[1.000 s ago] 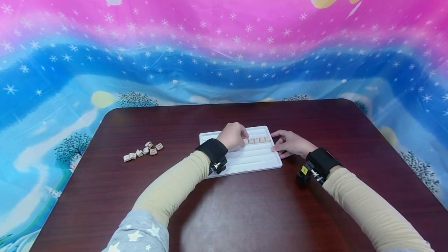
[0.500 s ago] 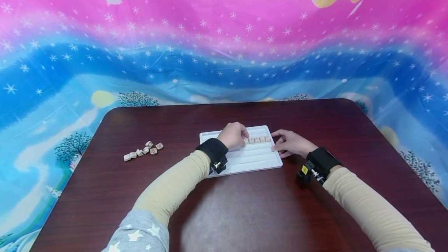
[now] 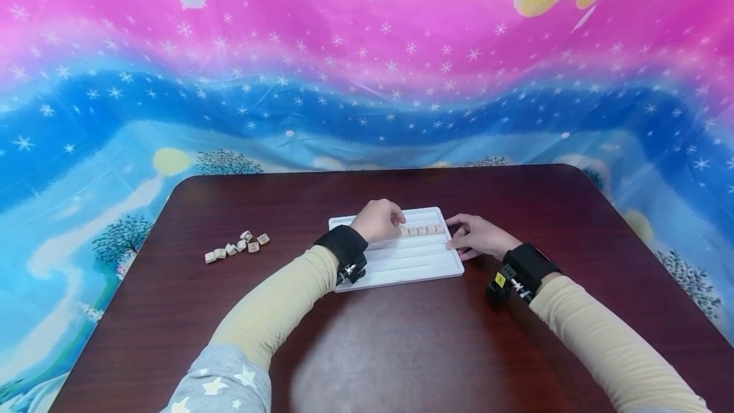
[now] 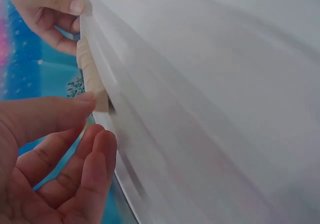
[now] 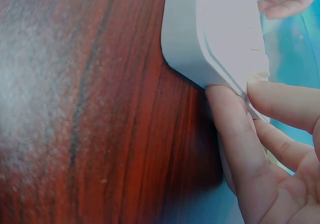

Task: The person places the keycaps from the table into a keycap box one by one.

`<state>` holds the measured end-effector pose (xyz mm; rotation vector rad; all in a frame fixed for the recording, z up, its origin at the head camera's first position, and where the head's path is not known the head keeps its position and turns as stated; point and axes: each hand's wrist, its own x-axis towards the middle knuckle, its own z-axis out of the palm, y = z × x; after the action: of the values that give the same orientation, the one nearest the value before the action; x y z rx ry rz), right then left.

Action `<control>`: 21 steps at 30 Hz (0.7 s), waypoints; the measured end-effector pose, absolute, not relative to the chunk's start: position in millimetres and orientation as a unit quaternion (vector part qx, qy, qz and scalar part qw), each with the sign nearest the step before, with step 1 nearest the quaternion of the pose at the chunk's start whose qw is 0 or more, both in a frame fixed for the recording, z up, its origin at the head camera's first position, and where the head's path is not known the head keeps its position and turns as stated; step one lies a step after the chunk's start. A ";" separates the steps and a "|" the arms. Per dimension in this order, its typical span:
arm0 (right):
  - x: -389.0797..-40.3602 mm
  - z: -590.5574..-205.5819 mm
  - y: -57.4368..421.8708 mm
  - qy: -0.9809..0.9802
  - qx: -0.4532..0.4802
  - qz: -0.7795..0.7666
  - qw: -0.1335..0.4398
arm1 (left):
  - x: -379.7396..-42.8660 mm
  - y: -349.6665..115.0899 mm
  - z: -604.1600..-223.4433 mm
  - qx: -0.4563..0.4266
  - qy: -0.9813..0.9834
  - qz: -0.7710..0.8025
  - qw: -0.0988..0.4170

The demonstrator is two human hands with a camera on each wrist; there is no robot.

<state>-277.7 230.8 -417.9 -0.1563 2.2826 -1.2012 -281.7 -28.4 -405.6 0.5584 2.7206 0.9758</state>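
Observation:
A white tray (image 3: 413,261) with long parallel grooves lies on the table. In its far groove, a row of small wooden blocks (image 3: 431,230) with printed marks reaches the right end. My left hand (image 3: 378,220) is over the tray at the left end of this row. In the left wrist view, the left thumb tip (image 4: 86,100) is right beside the end block (image 4: 101,100), the other fingers loosely bent with nothing between them. My right hand (image 3: 480,235) holds the tray's right edge, thumb on the rim and fingers against the side wall (image 5: 185,59).
Several loose wooden blocks (image 3: 242,246) lie in a scattered group on the left of the dark wooden table (image 3: 395,349). A colourful patterned cloth (image 3: 367,81) hangs behind the table. Both wrists wear black straps with small cameras.
My left hand and forearm have shifted slightly left, away from the end of the block row. The right hand stays at the tray's edge. The whole head view has shifted a little.

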 end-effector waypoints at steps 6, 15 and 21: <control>-279.3 -420.1 232.0 0.848 -0.059 -0.449 0.275 | -281.6 -39.6 -401.4 0.190 0.920 0.331 0.091; -278.0 -419.1 231.4 0.847 -0.053 -0.449 0.279 | -275.9 -66.2 -398.0 0.206 0.923 0.319 0.064; -278.3 -418.3 230.1 0.851 -0.052 -0.444 0.276 | -271.0 -93.6 -394.7 0.204 0.913 0.349 0.045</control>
<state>-278.3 230.1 -418.3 -0.1386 2.2860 -1.1944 -271.0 -93.6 -394.7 0.6236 2.7906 1.0677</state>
